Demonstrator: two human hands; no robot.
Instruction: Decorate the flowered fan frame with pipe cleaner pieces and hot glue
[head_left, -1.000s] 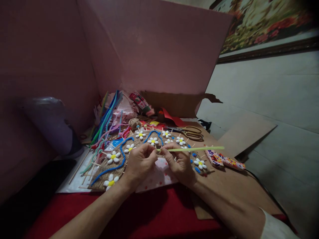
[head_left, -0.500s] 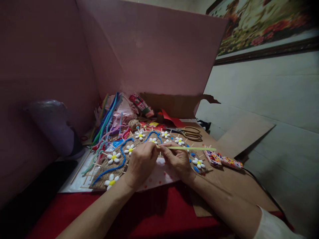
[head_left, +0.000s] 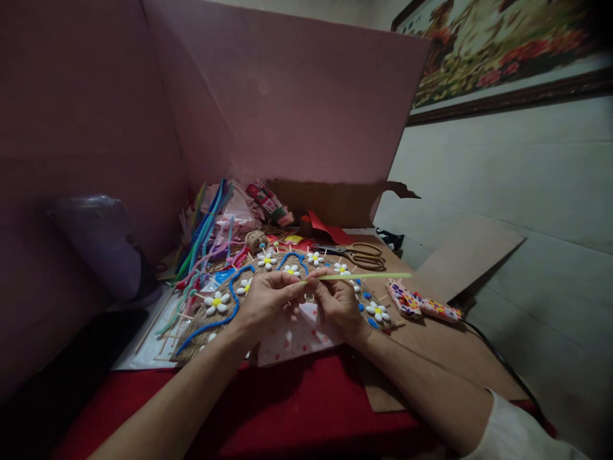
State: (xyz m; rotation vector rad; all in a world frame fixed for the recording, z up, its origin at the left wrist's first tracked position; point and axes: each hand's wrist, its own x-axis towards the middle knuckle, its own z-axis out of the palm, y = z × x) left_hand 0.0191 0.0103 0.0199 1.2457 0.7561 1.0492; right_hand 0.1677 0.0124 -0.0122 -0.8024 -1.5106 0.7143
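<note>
My left hand (head_left: 268,300) and my right hand (head_left: 335,300) meet over a woven brown mat (head_left: 201,335), both pinching one end of a light green pipe cleaner (head_left: 368,276). The pipe cleaner sticks out level to the right. The mat carries white flowers with yellow centres (head_left: 217,302), a curved blue pipe cleaner (head_left: 225,316) and small wooden sticks. Below the hands lies a pale sheet with red dots (head_left: 292,338).
A heap of coloured pipe cleaners (head_left: 205,223) and a ball of twine (head_left: 256,239) lie at the back left. Scissors (head_left: 359,253) rest behind the mat, a patterned strip (head_left: 421,305) to the right. A pink board (head_left: 287,102) walls the back; red cloth (head_left: 287,409) covers the front.
Both hands have lifted a little off the mat and drawn closer to the body's left, carrying the green pipe cleaner; its free end reaches less far right.
</note>
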